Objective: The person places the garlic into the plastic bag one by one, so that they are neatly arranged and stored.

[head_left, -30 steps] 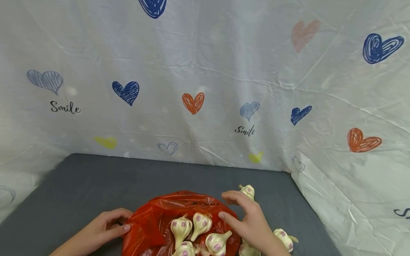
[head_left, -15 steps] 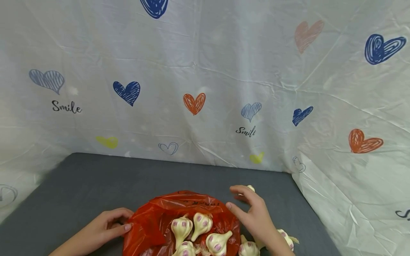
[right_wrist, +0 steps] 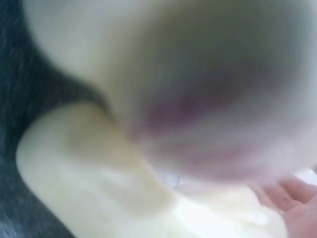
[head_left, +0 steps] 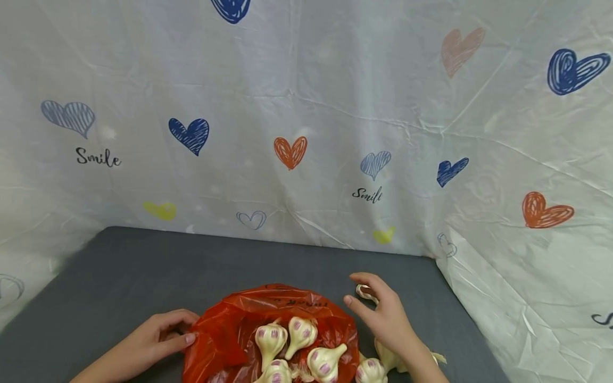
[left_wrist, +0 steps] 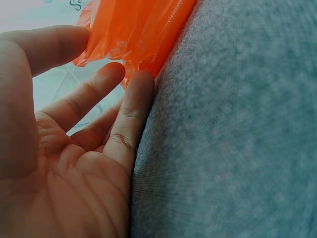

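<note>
A red plastic bag (head_left: 225,330) lies open on the grey table (head_left: 143,271) with several garlic bulbs (head_left: 270,338) in it. My left hand (head_left: 184,331) pinches the bag's left edge; in the left wrist view the thumb (left_wrist: 49,44) and fingers (left_wrist: 133,94) close on the orange-red film (left_wrist: 133,29). My right hand (head_left: 360,290) is just right of the bag, fingers curled over a loose garlic bulb (head_left: 365,292) that is mostly hidden. A blurred garlic bulb (right_wrist: 198,99) fills the right wrist view.
Two more garlic bulbs (head_left: 371,369) lie on the table under my right forearm, by the bag's right side. A white cloth printed with hearts (head_left: 287,151) walls in the back and both sides of the table.
My right hand has moved right and back from over the bag to the loose bulb and curled round it. The left hand and bag have stayed put.
</note>
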The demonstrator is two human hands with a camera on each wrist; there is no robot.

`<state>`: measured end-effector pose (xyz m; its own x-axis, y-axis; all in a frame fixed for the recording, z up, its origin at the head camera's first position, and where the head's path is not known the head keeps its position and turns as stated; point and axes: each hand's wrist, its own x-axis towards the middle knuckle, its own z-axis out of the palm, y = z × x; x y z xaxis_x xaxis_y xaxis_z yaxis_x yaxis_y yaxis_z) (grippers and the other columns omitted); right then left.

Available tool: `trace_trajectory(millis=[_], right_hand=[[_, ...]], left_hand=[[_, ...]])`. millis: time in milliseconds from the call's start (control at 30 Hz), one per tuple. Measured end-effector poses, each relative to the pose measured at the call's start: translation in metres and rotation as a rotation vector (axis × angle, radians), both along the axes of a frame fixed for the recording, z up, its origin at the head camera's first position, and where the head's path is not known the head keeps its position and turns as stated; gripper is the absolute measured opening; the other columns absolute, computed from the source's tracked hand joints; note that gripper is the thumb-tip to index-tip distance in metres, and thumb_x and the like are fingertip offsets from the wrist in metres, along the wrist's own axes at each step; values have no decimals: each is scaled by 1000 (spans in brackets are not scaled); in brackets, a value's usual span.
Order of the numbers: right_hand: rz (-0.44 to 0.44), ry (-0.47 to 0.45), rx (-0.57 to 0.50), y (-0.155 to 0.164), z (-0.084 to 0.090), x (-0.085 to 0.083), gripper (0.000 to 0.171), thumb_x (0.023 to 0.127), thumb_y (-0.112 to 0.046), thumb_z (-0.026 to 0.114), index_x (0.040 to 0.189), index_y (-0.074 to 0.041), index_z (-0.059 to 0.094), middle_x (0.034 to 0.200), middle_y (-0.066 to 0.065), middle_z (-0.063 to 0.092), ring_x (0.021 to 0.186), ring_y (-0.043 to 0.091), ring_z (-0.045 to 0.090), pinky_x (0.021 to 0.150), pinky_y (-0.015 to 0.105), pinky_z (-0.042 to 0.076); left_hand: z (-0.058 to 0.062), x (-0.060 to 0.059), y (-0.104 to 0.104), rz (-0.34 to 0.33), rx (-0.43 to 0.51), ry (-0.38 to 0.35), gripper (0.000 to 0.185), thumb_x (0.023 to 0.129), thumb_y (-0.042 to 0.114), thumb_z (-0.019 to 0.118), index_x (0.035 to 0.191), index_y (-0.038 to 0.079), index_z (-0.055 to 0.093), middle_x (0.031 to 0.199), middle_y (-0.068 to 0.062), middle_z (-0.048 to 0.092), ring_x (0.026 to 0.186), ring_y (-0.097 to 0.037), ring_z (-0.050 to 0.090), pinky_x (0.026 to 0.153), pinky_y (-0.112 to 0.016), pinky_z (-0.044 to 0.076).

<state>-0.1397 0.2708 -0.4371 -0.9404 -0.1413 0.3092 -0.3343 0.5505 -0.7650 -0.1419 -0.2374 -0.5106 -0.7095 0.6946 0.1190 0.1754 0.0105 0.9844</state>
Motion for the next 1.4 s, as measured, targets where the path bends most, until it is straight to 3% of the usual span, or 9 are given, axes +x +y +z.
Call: trace_trajectory(millis=[267,667,1000,1400], right_hand=[[-50,8,73,9,-3,-6,41,103,-35,80,141,-24,70,151,3,63,140,31,60,112,61,49],[-111,12,83,20,-9,-12,47,103,-38,79,144,-18,68,160,15,53,149,44,49,115,69,42],[-158,-106,160,27,-5,-16,65,104,-49,75,155,-11,61,163,20,50,152,47,44,117,71,38],[-193,-101,265,34,-6,-17,63,106,-40,75,153,1,60,155,26,55,146,51,48,115,70,40]], left_hand=[[1,1,1,12,-14,26,33,116,0,45,142,1,66,133,-9,72,107,-25,73,90,-33,62],[2,1,2,19,-18,46,32,116,0,46,141,2,67,132,-9,73,106,-25,73,89,-33,62],[2,2,1,9,-5,27,33,116,-1,45,142,1,66,133,-9,72,106,-25,73,89,-34,62],[2,2,1,8,0,27,33,116,-1,45,141,0,66,132,-10,73,105,-26,73,89,-33,62]])
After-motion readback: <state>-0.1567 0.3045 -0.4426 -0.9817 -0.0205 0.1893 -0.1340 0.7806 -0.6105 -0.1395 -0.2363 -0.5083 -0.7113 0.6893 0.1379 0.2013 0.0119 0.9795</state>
